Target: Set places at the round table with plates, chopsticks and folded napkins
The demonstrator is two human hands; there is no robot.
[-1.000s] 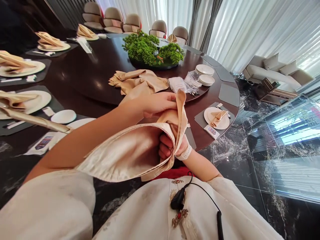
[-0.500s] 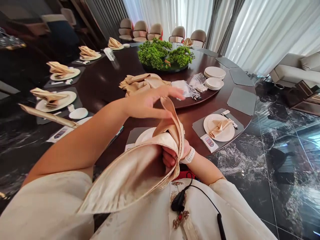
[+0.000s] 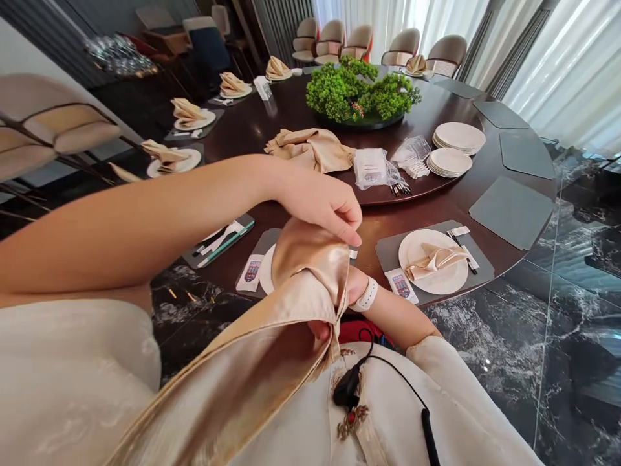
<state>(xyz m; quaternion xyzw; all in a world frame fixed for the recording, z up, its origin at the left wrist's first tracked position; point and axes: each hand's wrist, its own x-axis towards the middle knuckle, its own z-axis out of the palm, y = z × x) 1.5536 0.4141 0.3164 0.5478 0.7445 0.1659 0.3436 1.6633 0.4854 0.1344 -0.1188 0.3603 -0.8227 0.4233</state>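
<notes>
One left hand (image 3: 323,199), one right hand (image 3: 357,287), one held napkin (image 3: 291,299); six folded napkins (image 3: 436,257) visibly on plates (image 3: 417,283); two plate stacks (image 3: 460,137); one green centrepiece (image 3: 361,94); five chairs (image 3: 359,43) beyond the bench (image 3: 233,139).

Napkin (image 3: 262,343), lower centre: cloth, satin sheen. Worktop (image 3: 237,133): wood look, glossy (reflections visible). Placemat (image 3: 514,210), right: matt, smooth. Plates (image 3: 458,137), upper right: smooth, ceramic look. Floor (image 3: 514,336): polished, marble-like.

A bare strip of table (image 3: 371,223) in front of the turntable (image 3: 424,110) leaves room for a grip to pass, and the grey placemat (image 3: 512,210) at right lies open from above. Stacked plates (image 3: 458,139), plastic packets (image 3: 373,168) and a cloth pile (image 3: 315,149) crowd the turntable's near side; greenery (image 3: 339,90) stands behind the pile. The left grip (image 3: 323,197), its forearm (image 3: 194,213) and the napkin (image 3: 286,304) block the near left
</notes>
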